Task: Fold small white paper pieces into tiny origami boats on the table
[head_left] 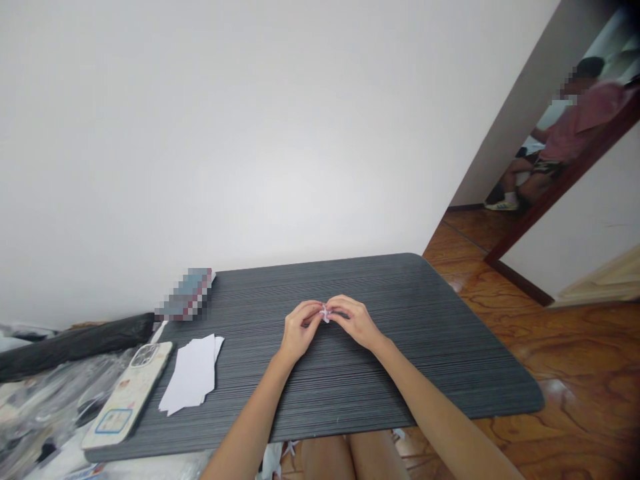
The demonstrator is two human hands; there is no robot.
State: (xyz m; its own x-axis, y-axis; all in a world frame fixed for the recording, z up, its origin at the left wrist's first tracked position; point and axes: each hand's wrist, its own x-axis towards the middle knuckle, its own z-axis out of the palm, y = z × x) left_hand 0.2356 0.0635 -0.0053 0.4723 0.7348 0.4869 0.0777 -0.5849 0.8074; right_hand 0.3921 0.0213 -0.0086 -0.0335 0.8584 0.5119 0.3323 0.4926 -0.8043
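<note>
Left grip (299, 329) and right grip (357, 321) nearly meet, thumb and fingers of each pinched on a small whitish piece (325, 313) over the middle of the dark tabletop (440, 320), somewhat nearer its far edge. White sheets (193, 373) lie stacked toward the left edge. Beside them, a phone (127, 400), camera side up, lies along that edge, reaching the near left corner.

Small whitish piece (325, 313), probably folded paper, points splayed, pinched over dark tabletop (430, 327).
</note>
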